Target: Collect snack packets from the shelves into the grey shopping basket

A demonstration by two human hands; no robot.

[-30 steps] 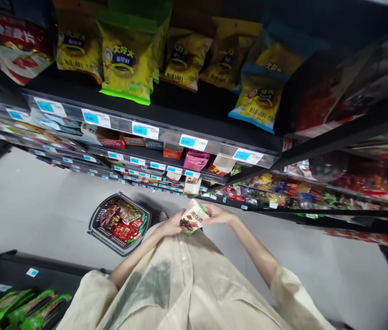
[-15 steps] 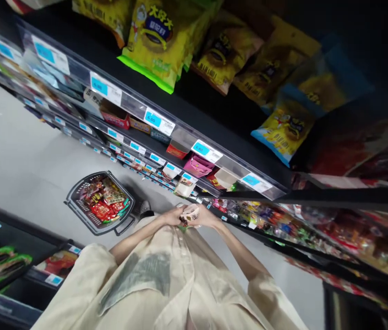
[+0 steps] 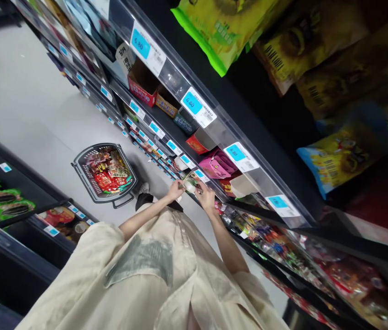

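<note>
My left hand has its fingers pinched at the left edge of a small open carton at the lower shelf front. From the other side my right hand curls its fingers around the carton's right edge. Pale and green parts show between the hands, but the contents are too small to make out. A pink box stands on the shelf just beyond my right hand. On the floor to the left is a grey shopping basket holding red and multicoloured packets.
The upper shelf juts out above my right hand, with yellow snack bags and price tags. Open display boxes line the shelf beneath. Another shelf unit with green packets stands at the left.
My hands were together around a small pale-and-brown packet near my body. They have moved apart and forward to the shelf carton. The view has turned and come nearer the shelf.
</note>
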